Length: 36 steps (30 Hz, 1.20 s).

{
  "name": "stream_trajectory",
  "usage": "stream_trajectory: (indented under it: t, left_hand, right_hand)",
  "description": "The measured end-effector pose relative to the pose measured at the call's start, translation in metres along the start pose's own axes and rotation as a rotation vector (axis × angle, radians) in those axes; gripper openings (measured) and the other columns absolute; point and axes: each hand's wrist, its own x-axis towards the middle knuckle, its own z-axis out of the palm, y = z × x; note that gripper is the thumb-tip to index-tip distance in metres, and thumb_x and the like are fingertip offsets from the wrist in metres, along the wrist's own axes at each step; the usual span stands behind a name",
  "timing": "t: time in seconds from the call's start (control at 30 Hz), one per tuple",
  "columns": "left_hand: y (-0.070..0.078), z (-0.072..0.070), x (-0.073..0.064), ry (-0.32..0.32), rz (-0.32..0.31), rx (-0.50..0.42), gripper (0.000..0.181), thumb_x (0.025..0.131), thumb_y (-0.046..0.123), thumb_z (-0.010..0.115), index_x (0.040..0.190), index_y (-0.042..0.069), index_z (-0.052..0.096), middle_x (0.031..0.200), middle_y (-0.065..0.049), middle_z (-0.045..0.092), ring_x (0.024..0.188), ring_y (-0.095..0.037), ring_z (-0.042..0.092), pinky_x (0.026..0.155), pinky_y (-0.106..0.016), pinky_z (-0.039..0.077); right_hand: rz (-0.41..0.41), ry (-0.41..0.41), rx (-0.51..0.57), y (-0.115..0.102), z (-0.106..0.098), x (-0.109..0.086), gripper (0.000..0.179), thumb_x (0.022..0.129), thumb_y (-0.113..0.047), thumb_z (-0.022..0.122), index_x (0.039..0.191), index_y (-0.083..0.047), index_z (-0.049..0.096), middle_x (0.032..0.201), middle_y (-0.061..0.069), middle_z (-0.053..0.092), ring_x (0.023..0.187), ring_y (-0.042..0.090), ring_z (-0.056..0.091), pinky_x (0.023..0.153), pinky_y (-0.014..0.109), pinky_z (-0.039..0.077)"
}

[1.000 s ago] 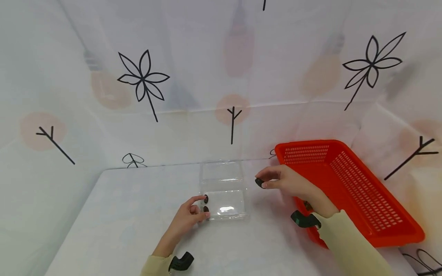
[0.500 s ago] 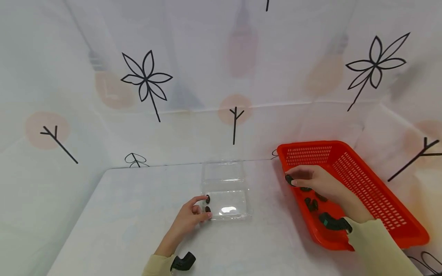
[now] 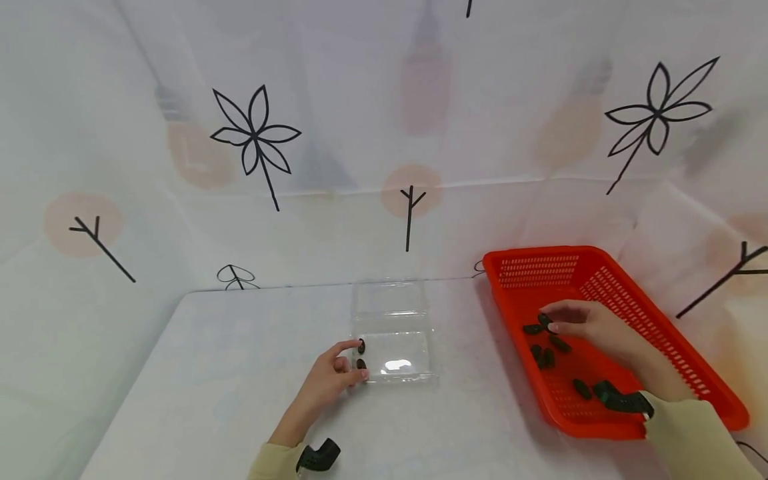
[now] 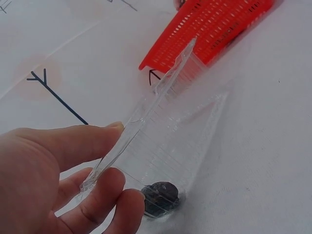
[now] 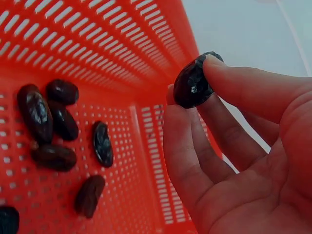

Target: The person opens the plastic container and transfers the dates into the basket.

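My right hand (image 3: 606, 327) pinches a dark, wrinkled date (image 5: 193, 83) between thumb and fingertips, above the inside of the red basket (image 3: 678, 347). Several more dates (image 5: 35, 113) lie loose on the basket floor. To the left, my left hand (image 3: 330, 377) grips the near-left wall of a clear plastic box (image 4: 161, 136), thumb on one side and fingers on the other. The box lies with its hinged lid (image 3: 389, 298) folded back. Two dates (image 3: 361, 346) sit inside along its left end, partly covered by the fingers in the head view.
The white-covered table (image 3: 228, 373) carries the box in the middle and the basket at the right. A patterned cloth backdrop (image 3: 336, 147) rises behind the table's far edge. The basket's raised perforated walls stand around the right hand.
My right hand has travelled right with the date, from over the table beside the box to inside the basket. The left hand keeps its hold on the box.
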Motion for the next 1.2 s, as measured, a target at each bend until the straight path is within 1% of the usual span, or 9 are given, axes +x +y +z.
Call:
stream_trajectory:
  t: [0.1,0.2,0.3,0.5,0.73,0.8,0.93,1.07,1.2]
  left_hand:
    - [0.0,-0.001,0.0,0.001,-0.002,-0.011,0.061,0.083,0.02,0.081,0.138,0.011,0.055,0.063,0.002,0.05,0.057,-0.012,0.044,0.053,-0.024,0.032]
    - [0.001,-0.001,-0.001,0.003,-0.006,-0.012,0.061,0.083,0.019,0.082,0.138,0.011,0.056,0.062,0.002,0.05,0.057,-0.012,0.044,0.053,-0.024,0.032]
    - [0.0,-0.001,-0.001,0.006,-0.013,-0.019,0.062,0.082,0.019,0.082,0.138,0.012,0.056,0.062,0.001,0.05,0.057,-0.013,0.043,0.053,-0.025,0.031]
    - [0.0,0.0,0.0,0.009,-0.011,-0.019,0.061,0.082,0.019,0.082,0.137,0.013,0.056,0.062,0.002,0.049,0.058,-0.014,0.044,0.053,-0.024,0.032]
    - [0.004,0.0,-0.001,0.012,-0.029,-0.012,0.061,0.083,0.019,0.081,0.138,0.013,0.056,0.064,0.002,0.048,0.06,-0.014,0.046,0.054,-0.025,0.033]
    - [0.004,0.0,-0.001,0.009,-0.03,-0.015,0.061,0.083,0.019,0.081,0.138,0.012,0.056,0.064,0.002,0.048,0.06,-0.014,0.046,0.054,-0.025,0.033]
    - [0.004,-0.001,-0.001,0.004,-0.031,-0.01,0.062,0.083,0.02,0.081,0.138,0.012,0.055,0.064,0.002,0.048,0.061,-0.015,0.046,0.054,-0.025,0.033]
    - [0.004,-0.001,-0.001,0.005,-0.03,-0.004,0.062,0.084,0.02,0.081,0.139,0.012,0.055,0.064,0.002,0.048,0.061,-0.015,0.047,0.055,-0.025,0.033]
    - [0.005,-0.001,-0.001,0.006,-0.032,-0.006,0.062,0.083,0.019,0.081,0.139,0.012,0.055,0.064,0.002,0.048,0.062,-0.014,0.047,0.055,-0.025,0.033]
  right_hand:
    - [0.002,-0.004,0.008,0.006,-0.003,0.0,0.04,0.097,-0.023,0.066,0.131,-0.001,0.061,0.124,0.016,0.063,0.1,0.003,0.061,0.081,0.026,0.051]
    - [0.002,-0.022,0.014,0.013,-0.003,0.0,0.04,0.098,-0.021,0.066,0.131,0.0,0.061,0.123,0.016,0.064,0.099,0.004,0.061,0.081,0.027,0.051]
    - [0.025,-0.03,0.013,0.017,-0.003,0.002,0.041,0.096,-0.024,0.067,0.13,-0.001,0.062,0.122,0.014,0.065,0.099,0.005,0.061,0.081,0.028,0.051]
    - [0.05,-0.046,-0.017,0.017,-0.003,0.002,0.042,0.096,-0.025,0.068,0.129,-0.001,0.063,0.121,0.014,0.065,0.102,0.016,0.061,0.082,0.031,0.051]
    - [0.024,-0.126,-0.016,0.019,-0.002,0.003,0.033,0.096,-0.013,0.066,0.124,0.004,0.063,0.117,0.015,0.065,0.097,0.023,0.062,0.08,0.033,0.052]
    - [0.029,-0.125,-0.026,0.019,-0.002,0.003,0.032,0.096,-0.012,0.065,0.123,0.004,0.063,0.116,0.015,0.066,0.097,0.023,0.062,0.079,0.033,0.053]
    - [0.033,-0.093,-0.056,0.019,-0.001,0.002,0.033,0.097,-0.013,0.065,0.125,0.003,0.063,0.118,0.016,0.066,0.101,0.025,0.061,0.079,0.031,0.053]
    - [0.015,-0.08,-0.042,0.019,-0.001,0.002,0.035,0.097,-0.013,0.065,0.128,0.003,0.062,0.118,0.018,0.066,0.103,0.031,0.062,0.08,0.03,0.052]
    - [0.014,-0.082,-0.014,0.019,-0.001,0.002,0.037,0.097,-0.015,0.066,0.129,0.003,0.061,0.118,0.018,0.066,0.103,0.029,0.064,0.08,0.028,0.052]
